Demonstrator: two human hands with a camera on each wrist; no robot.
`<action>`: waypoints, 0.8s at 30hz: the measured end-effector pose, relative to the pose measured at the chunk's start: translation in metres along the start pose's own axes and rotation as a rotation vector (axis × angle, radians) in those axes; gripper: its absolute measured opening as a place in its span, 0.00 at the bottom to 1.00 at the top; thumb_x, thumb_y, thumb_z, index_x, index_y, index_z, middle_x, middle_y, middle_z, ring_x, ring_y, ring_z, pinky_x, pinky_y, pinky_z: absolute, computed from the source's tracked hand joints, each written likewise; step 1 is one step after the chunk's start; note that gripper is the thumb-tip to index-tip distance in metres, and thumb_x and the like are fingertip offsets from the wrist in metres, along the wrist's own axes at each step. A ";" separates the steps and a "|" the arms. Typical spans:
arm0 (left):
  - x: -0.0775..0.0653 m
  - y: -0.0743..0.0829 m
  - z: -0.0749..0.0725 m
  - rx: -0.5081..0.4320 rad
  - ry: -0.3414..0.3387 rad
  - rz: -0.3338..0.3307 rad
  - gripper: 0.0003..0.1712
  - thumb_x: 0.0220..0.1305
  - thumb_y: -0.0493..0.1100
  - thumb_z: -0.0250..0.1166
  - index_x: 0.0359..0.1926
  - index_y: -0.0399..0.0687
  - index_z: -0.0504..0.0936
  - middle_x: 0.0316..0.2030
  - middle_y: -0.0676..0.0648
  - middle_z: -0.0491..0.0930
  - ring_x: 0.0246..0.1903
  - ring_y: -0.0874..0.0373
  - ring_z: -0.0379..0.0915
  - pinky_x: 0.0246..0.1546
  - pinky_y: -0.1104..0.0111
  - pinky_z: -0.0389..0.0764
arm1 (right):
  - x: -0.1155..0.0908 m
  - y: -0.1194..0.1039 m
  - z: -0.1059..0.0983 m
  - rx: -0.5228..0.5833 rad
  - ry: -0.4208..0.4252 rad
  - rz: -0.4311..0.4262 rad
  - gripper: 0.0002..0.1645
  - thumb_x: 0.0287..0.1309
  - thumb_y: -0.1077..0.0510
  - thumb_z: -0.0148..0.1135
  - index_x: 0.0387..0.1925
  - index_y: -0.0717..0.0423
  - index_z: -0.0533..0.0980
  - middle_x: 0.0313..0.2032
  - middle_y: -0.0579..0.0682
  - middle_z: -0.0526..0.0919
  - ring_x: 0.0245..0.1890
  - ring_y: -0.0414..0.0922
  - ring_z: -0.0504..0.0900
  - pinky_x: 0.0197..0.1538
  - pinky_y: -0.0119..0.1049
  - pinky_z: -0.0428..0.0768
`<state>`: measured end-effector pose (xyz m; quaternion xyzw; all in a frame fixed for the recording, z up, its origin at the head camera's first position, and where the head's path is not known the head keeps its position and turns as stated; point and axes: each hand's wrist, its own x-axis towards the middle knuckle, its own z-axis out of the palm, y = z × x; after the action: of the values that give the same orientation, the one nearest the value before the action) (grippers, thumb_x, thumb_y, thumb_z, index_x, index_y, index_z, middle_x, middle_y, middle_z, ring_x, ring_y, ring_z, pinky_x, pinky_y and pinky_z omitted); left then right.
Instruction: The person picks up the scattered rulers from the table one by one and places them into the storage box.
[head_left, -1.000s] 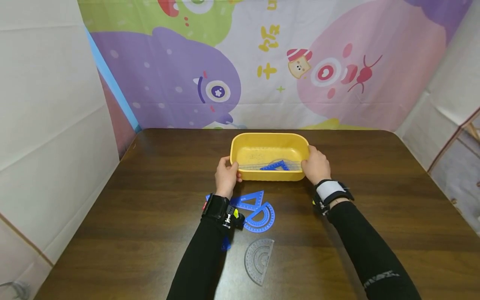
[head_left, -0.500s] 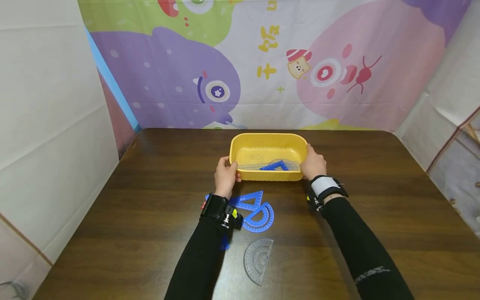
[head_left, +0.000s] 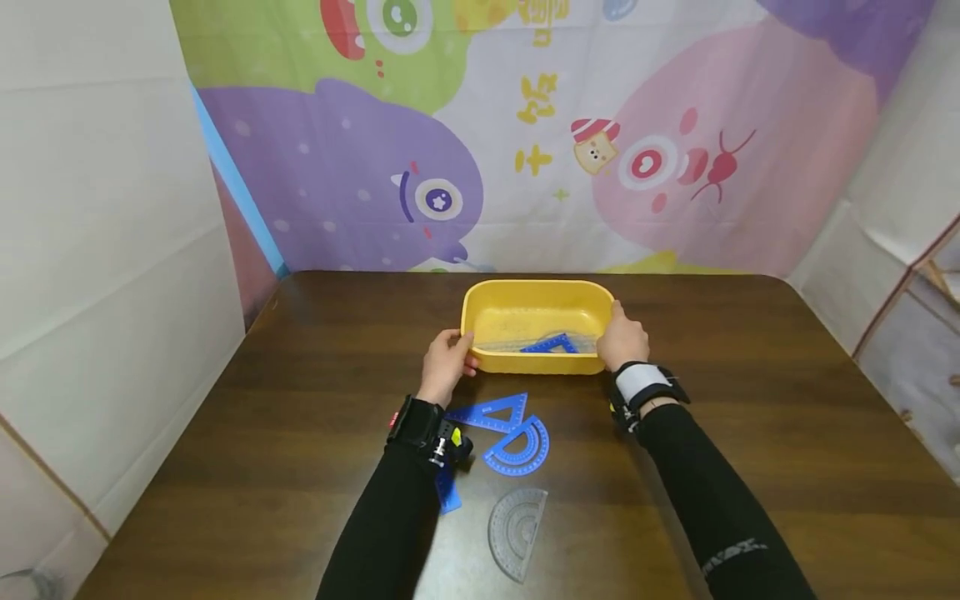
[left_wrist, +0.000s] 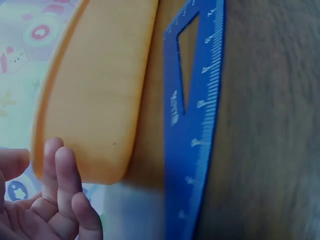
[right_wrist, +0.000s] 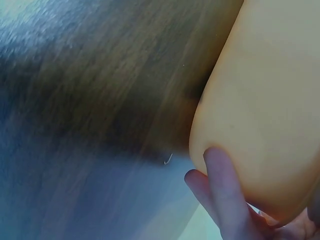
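A yellow plastic box (head_left: 536, 364) stands near the table's far edge. My right hand (head_left: 624, 342) grips its right end; two fingers press the outer wall in the right wrist view, and the thumb is largely hidden there. At the left front corner is my left hand (head_left: 444, 365), its thumb and fingers spread apart in the left wrist view. Whether its fingertips touch the wall I cannot tell. Inside the box lie a small blue set square (head_left: 546, 342) and clear rulers (head_left: 497, 345). Before it lie a blue set square (head_left: 474, 417) and a blue protractor (head_left: 530, 454).
A clear protractor (head_left: 516, 533) lies closer to the front of the brown table (head_left: 300, 467). Part of another blue piece (head_left: 448, 492) shows beneath the left forearm. A patterned cloth (head_left: 540, 225) hangs behind the table, and pale sheets flank it.
The head view has tilted up slightly. My left hand has drawn a little left, away from the box's corner. My right hand stays on the box's right end, and the box has hardly moved.
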<state>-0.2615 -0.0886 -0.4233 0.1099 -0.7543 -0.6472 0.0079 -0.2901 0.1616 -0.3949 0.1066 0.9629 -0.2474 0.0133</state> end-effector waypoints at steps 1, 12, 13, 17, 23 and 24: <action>-0.002 0.000 -0.001 0.009 -0.002 0.014 0.23 0.63 0.49 0.55 0.54 0.38 0.70 0.22 0.45 0.75 0.17 0.59 0.72 0.27 0.66 0.80 | 0.000 0.001 0.001 -0.002 0.000 0.002 0.41 0.55 0.66 0.47 0.69 0.57 0.45 0.45 0.70 0.75 0.35 0.60 0.78 0.25 0.38 0.76; -0.030 0.011 -0.010 0.481 -0.072 0.118 0.10 0.60 0.44 0.54 0.39 0.44 0.78 0.26 0.48 0.81 0.26 0.56 0.76 0.28 0.69 0.73 | 0.001 0.000 0.003 -0.015 -0.003 0.022 0.41 0.56 0.66 0.47 0.70 0.56 0.44 0.44 0.69 0.76 0.35 0.59 0.78 0.33 0.44 0.77; -0.032 0.012 -0.009 0.522 -0.092 0.146 0.10 0.60 0.44 0.55 0.39 0.45 0.79 0.28 0.48 0.81 0.27 0.56 0.76 0.29 0.68 0.73 | 0.001 0.001 0.004 -0.015 0.000 0.024 0.41 0.56 0.65 0.47 0.69 0.56 0.45 0.45 0.69 0.76 0.36 0.59 0.78 0.36 0.45 0.77; -0.045 0.021 -0.003 0.654 -0.147 0.248 0.11 0.57 0.45 0.58 0.39 0.48 0.81 0.34 0.49 0.82 0.31 0.56 0.75 0.30 0.66 0.72 | 0.002 0.001 0.005 -0.009 0.008 0.014 0.40 0.56 0.66 0.47 0.69 0.57 0.45 0.47 0.69 0.74 0.38 0.60 0.78 0.41 0.48 0.77; -0.062 0.031 0.007 0.814 -0.234 0.356 0.17 0.56 0.48 0.61 0.46 0.49 0.80 0.35 0.49 0.81 0.33 0.56 0.76 0.28 0.64 0.74 | 0.004 0.001 0.005 -0.010 0.001 0.018 0.40 0.57 0.66 0.47 0.69 0.56 0.45 0.47 0.68 0.75 0.37 0.59 0.78 0.36 0.46 0.77; -0.064 0.031 0.008 0.834 -0.256 0.368 0.18 0.56 0.48 0.62 0.48 0.48 0.79 0.37 0.48 0.81 0.34 0.55 0.76 0.28 0.64 0.74 | 0.004 0.001 0.004 -0.011 -0.002 0.021 0.41 0.57 0.66 0.47 0.70 0.56 0.44 0.47 0.68 0.75 0.37 0.59 0.78 0.36 0.46 0.77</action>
<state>-0.2051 -0.0650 -0.3858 -0.1122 -0.9517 -0.2855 -0.0154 -0.2938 0.1608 -0.3994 0.1166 0.9630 -0.2422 0.0177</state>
